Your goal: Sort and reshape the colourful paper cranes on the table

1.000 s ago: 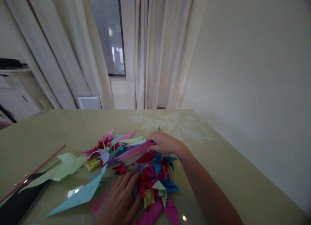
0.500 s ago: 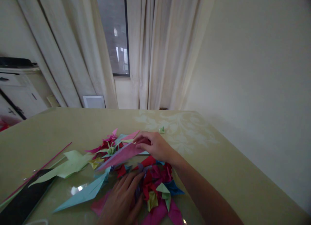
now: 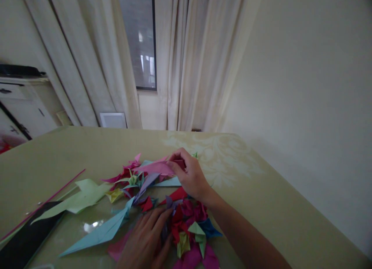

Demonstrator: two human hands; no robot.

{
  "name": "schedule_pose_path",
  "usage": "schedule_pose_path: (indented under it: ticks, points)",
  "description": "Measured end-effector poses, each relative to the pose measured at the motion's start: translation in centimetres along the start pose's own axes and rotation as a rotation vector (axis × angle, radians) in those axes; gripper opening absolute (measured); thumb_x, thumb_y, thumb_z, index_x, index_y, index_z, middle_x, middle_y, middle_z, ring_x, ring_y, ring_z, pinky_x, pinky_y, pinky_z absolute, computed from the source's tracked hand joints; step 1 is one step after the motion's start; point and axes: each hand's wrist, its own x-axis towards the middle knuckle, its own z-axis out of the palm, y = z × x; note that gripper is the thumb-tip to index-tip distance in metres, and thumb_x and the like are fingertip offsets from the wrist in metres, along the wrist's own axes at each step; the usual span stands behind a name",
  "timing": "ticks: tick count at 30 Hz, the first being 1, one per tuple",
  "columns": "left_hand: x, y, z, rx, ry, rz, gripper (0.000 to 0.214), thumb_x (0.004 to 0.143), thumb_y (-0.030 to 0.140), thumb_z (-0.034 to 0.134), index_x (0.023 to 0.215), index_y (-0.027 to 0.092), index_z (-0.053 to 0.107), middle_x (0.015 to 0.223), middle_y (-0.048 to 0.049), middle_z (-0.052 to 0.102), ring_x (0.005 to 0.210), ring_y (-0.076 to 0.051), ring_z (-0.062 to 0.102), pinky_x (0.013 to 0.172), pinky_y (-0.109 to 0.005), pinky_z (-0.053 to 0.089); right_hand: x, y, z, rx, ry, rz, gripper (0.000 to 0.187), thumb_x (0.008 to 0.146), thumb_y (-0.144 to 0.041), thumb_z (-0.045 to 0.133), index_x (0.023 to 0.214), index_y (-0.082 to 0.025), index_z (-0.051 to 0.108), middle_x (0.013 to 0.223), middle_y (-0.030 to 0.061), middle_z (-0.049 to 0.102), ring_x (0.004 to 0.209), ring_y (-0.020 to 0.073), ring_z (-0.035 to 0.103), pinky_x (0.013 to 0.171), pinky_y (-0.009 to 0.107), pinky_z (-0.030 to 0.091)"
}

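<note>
Right hand (image 3: 189,176) pinches a long pink folded paper piece (image 3: 155,168) above the colourful origami heap (image 3: 190,222); left hand (image 3: 145,240) lies flat, fingers spread, on its near side.

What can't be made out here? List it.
Head view:
- pink folded paper: its end is hidden in the right hand pinching it.
- paper pile: part is covered by the flat left hand.
- black flat object: cut off by the left edge, unidentifiable.
</note>
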Motion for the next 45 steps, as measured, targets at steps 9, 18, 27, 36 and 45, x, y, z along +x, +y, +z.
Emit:
schedule_pose_path:
  ticks: [9, 18, 27, 36, 45]
  points:
    - [0.2, 0.6, -1.5, 0.111, 0.049, 0.124, 0.072, 0.095, 0.053, 0.063, 0.16, 0.028, 0.042, 0.156, -0.0099, 0.057, 0.136, -0.031, 0.058, 0.108, -0.041, 0.054, 1.2, 0.7, -3.2, -0.198, -0.239, 0.025, 0.036, 0.104, -0.045, 0.06, 0.13, -0.021, 0.07, 0.126, 0.0099, 0.072, 0.112, 0.0219, 0.069, 0.093, 0.036, 0.056]
    - [0.6, 2.8, -0.6, 0.051, -0.122, 0.202, 0.082, 0.091, 0.053, 0.065, 0.164, 0.033, 0.034, 0.16, -0.0085, 0.052, 0.138, -0.037, 0.054, 0.105, -0.051, 0.055, 0.9, 2.0, -8.3, -0.634, -0.354, -0.038, 0.054, 0.093, -0.047, 0.076, 0.139, -0.021, 0.065, 0.139, 0.0137, 0.064, 0.131, 0.0286, 0.059, 0.115, 0.047, 0.043]
    - [0.6, 2.2, 0.3, -0.081, -0.185, -0.072, 0.054, 0.088, 0.021, 0.063, 0.141, 0.032, 0.058, 0.128, -0.007, 0.07, 0.115, -0.027, 0.067, 0.096, -0.039, 0.058, 1.3, 14.5, -8.7, -0.842, -0.119, 0.357, 0.072, 0.088, -0.043, 0.079, 0.151, -0.021, 0.054, 0.16, 0.0202, 0.047, 0.147, 0.0364, 0.046, 0.119, 0.057, 0.036]
    - [0.7, 0.8, 0.3, -0.06, -0.17, -0.172, 0.052, 0.085, 0.004, 0.052, 0.13, 0.029, 0.062, 0.127, -0.0052, 0.069, 0.118, -0.022, 0.067, 0.099, -0.033, 0.056, 1.4, 6.7, -5.3, -0.407, -0.55, 0.126, 0.05, 0.105, -0.055, 0.053, 0.142, -0.024, 0.064, 0.148, 0.0072, 0.064, 0.136, 0.023, 0.06, 0.117, 0.04, 0.045]
    - [0.7, -1.3, -1.9, 0.029, 0.233, -0.11, 0.053, 0.093, 0.012, 0.052, 0.143, 0.026, 0.058, 0.129, -0.0119, 0.059, 0.12, -0.029, 0.061, 0.103, -0.045, 0.055, -4.9, 4.2, -8.6, -0.55, -0.23, 0.082, 0.062, 0.1, -0.058, 0.062, 0.147, -0.018, 0.058, 0.154, 0.0174, 0.055, 0.144, 0.0298, 0.05, 0.123, 0.052, 0.036]
